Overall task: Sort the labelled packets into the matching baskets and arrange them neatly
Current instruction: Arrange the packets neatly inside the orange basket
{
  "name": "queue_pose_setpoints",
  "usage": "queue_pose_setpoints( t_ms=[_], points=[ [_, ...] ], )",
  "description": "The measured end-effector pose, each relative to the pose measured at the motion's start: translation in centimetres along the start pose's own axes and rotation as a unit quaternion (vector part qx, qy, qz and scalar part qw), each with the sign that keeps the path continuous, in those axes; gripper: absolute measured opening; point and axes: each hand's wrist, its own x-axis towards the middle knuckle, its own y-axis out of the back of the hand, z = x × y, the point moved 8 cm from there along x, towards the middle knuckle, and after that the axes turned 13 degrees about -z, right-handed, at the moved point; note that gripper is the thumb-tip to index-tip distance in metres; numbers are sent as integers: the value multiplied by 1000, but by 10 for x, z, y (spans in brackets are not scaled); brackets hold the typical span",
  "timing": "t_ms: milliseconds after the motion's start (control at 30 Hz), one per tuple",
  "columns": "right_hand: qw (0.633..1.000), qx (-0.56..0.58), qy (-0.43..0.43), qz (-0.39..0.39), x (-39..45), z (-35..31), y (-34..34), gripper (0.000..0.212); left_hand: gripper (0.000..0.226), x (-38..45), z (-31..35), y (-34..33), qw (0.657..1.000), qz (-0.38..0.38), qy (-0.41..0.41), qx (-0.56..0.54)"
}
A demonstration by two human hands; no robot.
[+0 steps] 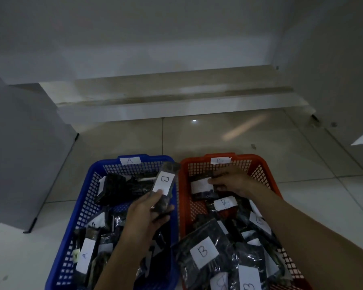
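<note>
**A "B" packet lifted above the blue basket, ready to cross to the orange one**

The dark, glossy plastic packet bearing a white paper label marked "B" [164,185] is held in the air over the far right part of the blue plastic lattice basket tagged "A" [80,208], close to the wall it shares with the neighbouring basket. The left hand [145,214] holds the packet's near end, thumb on the lower edge of the label and fingers curled round beneath, so the grip is clamped on the packet. Its far end stands free and slightly blurred.

The packet looks light and soft: a thin crinkled film around limp dark contents, likely slippery on its shiny faces and prone to sag. Judged from this, the paper label or a sealed end offers the surest hold, and a broad pinch across the width would keep it flat for neat stacking.

The right hand [228,181] reaches into the far end of the orange plastic lattice basket tagged "B" [266,181], fingers curled on a dark packet with a white label [199,186] lying there; whether it pinches or only presses cannot be told.

Both baskets sit side by side, touching, on a pale tiled floor [260,139]. The blue one holds dark packets, at least one marked "A" [85,256]; the orange one holds several marked "B" [203,251], overlapping loosely.
</note>
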Motion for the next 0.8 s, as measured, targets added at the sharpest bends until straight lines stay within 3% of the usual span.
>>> queue_pose_setpoints(
  t_ms=[133,333,500,600,700,800],
  points=[
    [999,14,3,41,8,11,5,36,22,1,1,6,1000,3,-12,8],
    [959,-248,67,123,-25,-15,18,30,13,-2,-3,-1,999,-29,-27,9],
    [880,-474,-4,-23,-47,-6,6,55,31,-15,-5,-8,999,-31,-42,-1],
    [846,-533,-27,-13,-49,-1,-1,66,33,-23,-10,-14,999,-32,-37,-16],
    [805,-592,-30,15,-47,-1,-10,51,31,-33,-11,-21,998,-43,-32,-13],
    [813,-579,-60,3,-45,1,-15,45,31,-42,-7,-18,998,-40,-35,-15]
  ],
)
